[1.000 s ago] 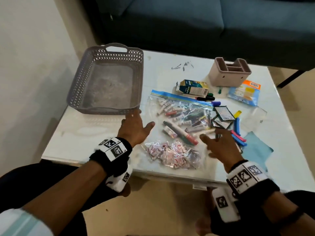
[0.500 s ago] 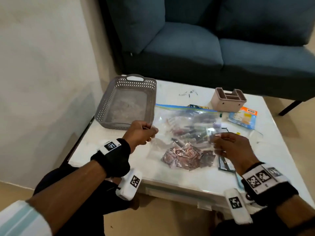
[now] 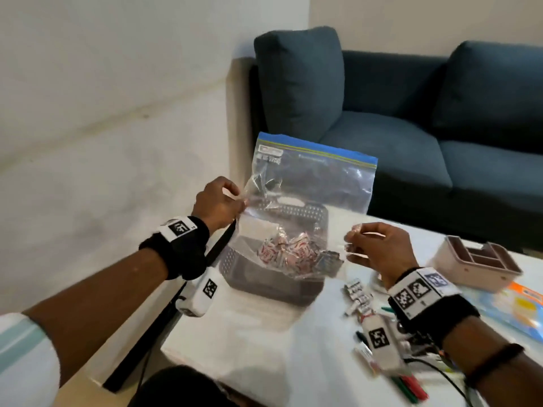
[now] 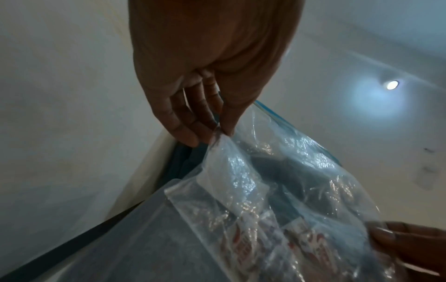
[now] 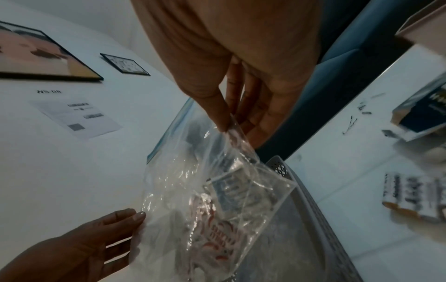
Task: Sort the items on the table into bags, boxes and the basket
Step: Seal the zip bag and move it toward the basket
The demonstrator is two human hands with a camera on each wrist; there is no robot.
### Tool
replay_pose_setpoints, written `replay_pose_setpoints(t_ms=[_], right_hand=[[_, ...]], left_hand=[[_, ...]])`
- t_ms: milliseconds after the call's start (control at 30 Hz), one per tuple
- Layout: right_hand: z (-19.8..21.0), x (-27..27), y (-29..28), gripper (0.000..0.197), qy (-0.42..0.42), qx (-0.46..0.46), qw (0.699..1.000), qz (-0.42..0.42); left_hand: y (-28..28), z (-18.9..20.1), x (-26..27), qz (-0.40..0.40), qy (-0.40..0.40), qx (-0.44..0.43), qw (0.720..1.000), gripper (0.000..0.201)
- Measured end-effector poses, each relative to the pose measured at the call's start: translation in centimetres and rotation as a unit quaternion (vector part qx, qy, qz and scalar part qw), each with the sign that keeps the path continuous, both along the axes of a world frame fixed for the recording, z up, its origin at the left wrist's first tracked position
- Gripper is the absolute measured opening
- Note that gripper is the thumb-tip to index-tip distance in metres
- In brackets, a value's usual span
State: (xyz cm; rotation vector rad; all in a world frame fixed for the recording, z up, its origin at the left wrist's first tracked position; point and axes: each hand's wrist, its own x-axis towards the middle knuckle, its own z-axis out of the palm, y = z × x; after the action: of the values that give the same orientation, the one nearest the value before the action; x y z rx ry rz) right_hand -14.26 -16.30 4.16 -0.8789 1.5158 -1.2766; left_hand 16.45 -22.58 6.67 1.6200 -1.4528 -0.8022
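Observation:
A clear zip bag (image 3: pixel 311 183) with a blue seal strip hangs in the air above the grey basket (image 3: pixel 264 277). Several red-and-white sachets (image 3: pixel 288 251) sag in its lower part. My left hand (image 3: pixel 223 204) pinches the bag's left edge between thumb and fingers; the left wrist view shows this pinch (image 4: pixel 205 122) on the plastic (image 4: pixel 277 181). My right hand (image 3: pixel 373 245) pinches the right edge, and in the right wrist view its fingers (image 5: pixel 231 122) clamp the bag (image 5: pixel 193 181) over the basket (image 5: pixel 301 219).
On the white table (image 3: pixel 264 342), right of the basket, lie small white tubes (image 3: pixel 358 295), markers (image 3: pixel 408 386), a pink divided box (image 3: pixel 476 259) and an orange-and-blue packet (image 3: pixel 517 309). A blue sofa (image 3: pixel 411 127) stands behind the table.
Both hands have taken the bag's edges and lifted it off the table, holding it above the basket. The markers and tubes stayed on the table.

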Motion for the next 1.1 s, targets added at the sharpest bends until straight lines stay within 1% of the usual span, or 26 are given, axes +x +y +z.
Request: replay_pose_setpoints(t_ms=[100,200,267,300,333,367,400,467,500,533,567,600,633,667,700,767,800,833,900,933,967,1000,1033,1067,1100], right_hand=[[-2.2,1.6,-2.9,0.019,0.001,0.012,1.0,0.009],[-5.1,2.3,-5.3,0.034,0.038,0.028,0.999,0.011],[-7.1,2.7,-6.8,0.044,0.107,0.043,0.993,0.011],[-7.9,2.9,-7.5,0.045,0.161,0.052,0.985,0.026],[-8.5,3.2,-7.9,0.043,0.224,0.058,0.972,0.047],[-8.9,3.5,-8.2,0.04,0.295,0.054,0.952,0.067],[-9.4,3.9,-8.4,0.037,0.356,0.029,0.93,0.087],[-10.3,4.7,-8.2,0.035,0.445,-0.056,0.881,0.147],[-10.7,5.3,-7.8,0.035,0.483,-0.09,0.848,0.2],[-11.1,5.9,-7.3,0.036,0.518,-0.099,0.808,0.262],[-11.5,6.5,-6.8,0.041,0.547,-0.086,0.768,0.322],[-11.8,6.9,-6.6,0.047,0.572,-0.058,0.729,0.372],[-11.9,7.3,-6.4,0.052,0.594,-0.026,0.695,0.405],[-11.9,7.4,-6.3,0.056,0.612,0.006,0.666,0.426],[-11.8,7.4,-6.2,0.059,0.625,0.032,0.646,0.437],[-11.5,7.3,-6.1,0.066,0.639,0.065,0.613,0.459],[-11.5,6.9,-4.6,0.071,0.636,0.098,0.595,0.48],[-11.4,7.1,-4.4,0.077,0.63,0.117,0.587,0.495],[-10.9,7.3,-3.3,0.091,0.614,0.147,0.567,0.529],[-10.4,7.4,-2.9,0.098,0.603,0.153,0.56,0.547],[-9.7,7.6,-2.5,0.104,0.588,0.152,0.561,0.562],[-9.3,7.6,-2.3,0.106,0.575,0.142,0.568,0.572],[-9.0,7.6,-2.2,0.103,0.561,0.127,0.583,0.574],[-8.9,7.6,-2.2,0.097,0.554,0.11,0.604,0.562],[-9.0,7.5,-2.4,0.089,0.554,0.093,0.628,0.539]], left_hand=[[-2.3,-2.1,1.1,-0.01,-0.024,-0.001,1.0,0.015],[-4.1,-4.7,2.3,-0.004,-0.052,0.014,0.999,0.009],[-5.3,-6.4,2.8,-0.022,-0.067,0.041,0.997,0.017],[-5.8,-7.5,2.9,-0.046,-0.082,0.059,0.994,0.026],[-5.9,-8.2,2.8,-0.081,-0.117,0.074,0.987,0.038],[-5.8,-8.9,2.6,-0.124,-0.175,0.087,0.973,0.05],[-5.6,-9.7,2.4,-0.162,-0.237,0.087,0.954,0.057],[-4.8,-11.3,2.0,-0.224,-0.346,0.043,0.91,0.063],[-4.4,-11.9,1.8,-0.257,-0.391,0.022,0.884,0.071],[-3.9,-12.5,1.5,-0.29,-0.441,0.014,0.849,0.083],[-3.6,-12.8,1.1,-0.315,-0.496,0.034,0.808,0.092],[-3.3,-12.9,0.8,-0.325,-0.539,0.069,0.774,0.093],[-3.2,-12.9,0.4,-0.33,-0.555,0.105,0.756,0.087],[-3.1,-13.0,0.0,-0.332,-0.554,0.132,0.752,0.079],[-2.8,-12.9,-0.3,-0.333,-0.543,0.148,0.756,0.075],[-2.3,-12.8,-0.4,-0.346,-0.509,0.168,0.77,0.073],[-0.9,-13.1,-0.7,-0.364,-0.492,0.186,0.768,0.071],[-0.7,-13.2,-0.4,-0.377,-0.489,0.183,0.765,0.067],[0.0,-13.3,0.1,-0.4,-0.502,0.176,0.747,0.06],[0.2,-13.0,0.4,-0.407,-0.5,0.173,0.745,0.06],[0.3,-12.9,0.6,-0.405,-0.487,0.172,0.755,0.062],[0.3,-13.0,0.7,-0.399,-0.462,0.168,0.774,0.063],[0.5,-13.0,0.8,-0.393,-0.435,0.158,0.794,0.063],[0.5,-12.9,0.8,-0.385,-0.417,0.133,0.812,0.06],[0.5,-13.1,0.8,-0.374,-0.417,0.096,0.823,0.056]])
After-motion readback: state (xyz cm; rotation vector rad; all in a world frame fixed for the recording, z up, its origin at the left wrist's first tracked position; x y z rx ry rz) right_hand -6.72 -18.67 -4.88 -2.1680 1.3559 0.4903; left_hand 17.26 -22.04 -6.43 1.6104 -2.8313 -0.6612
